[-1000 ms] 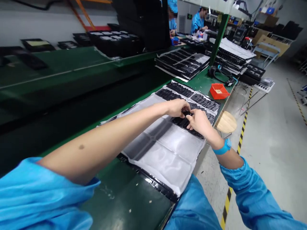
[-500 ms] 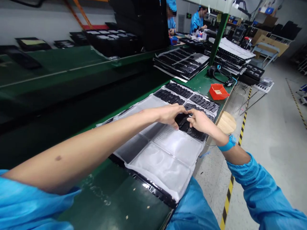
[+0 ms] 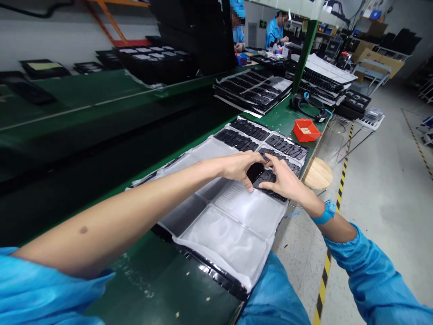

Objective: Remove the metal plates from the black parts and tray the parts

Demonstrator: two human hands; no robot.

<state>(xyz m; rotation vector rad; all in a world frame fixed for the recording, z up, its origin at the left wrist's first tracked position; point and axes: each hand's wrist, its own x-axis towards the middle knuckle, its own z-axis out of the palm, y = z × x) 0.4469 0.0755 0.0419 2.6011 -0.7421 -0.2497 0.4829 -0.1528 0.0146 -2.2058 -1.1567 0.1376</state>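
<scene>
A shallow black tray (image 3: 233,289) lined with a translucent white sheet (image 3: 230,234) lies on the green bench, divided into compartments. Rows of flat black parts (image 3: 237,139) fill its far compartments. My left hand (image 3: 241,168) curves over the near row, thumb and fingers around a glossy flat black part (image 3: 255,172). Facing it, my right hand (image 3: 284,178) has its thumb and forefinger spread over the neighbouring black parts, touching or just above them. What lies under the fingertips is partly hidden.
An orange-red bin (image 3: 306,131) of small pale pieces sits at the bench edge, near a black headband-like device (image 3: 309,108). Beyond are stacked filled trays (image 3: 253,88) and a green post (image 3: 304,58). A round wooden stool (image 3: 318,173) stands right. Two co-workers in blue sit farther back.
My right hand has opened, its thumb and forefinger spreading apart and the thumb dropping lower. More of the glossy part at my left hand shows. The view has shifted slightly.
</scene>
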